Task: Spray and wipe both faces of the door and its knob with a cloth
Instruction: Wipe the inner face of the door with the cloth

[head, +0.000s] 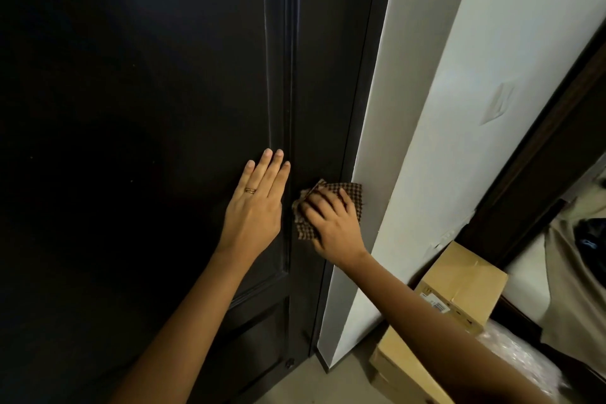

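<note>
A dark, nearly black panelled door fills the left and centre of the head view. My left hand, with a gold ring, lies flat on the door with straight fingers, just left of the panel moulding. My right hand presses a brown checked cloth against the door's right stile near its edge, fingers curled over the cloth. The knob is hidden, possibly under the cloth. No spray bottle is in view.
A white wall stands right of the door. Cardboard boxes sit on the floor at the lower right, with bubble wrap beside them. A dark door frame runs along the far right.
</note>
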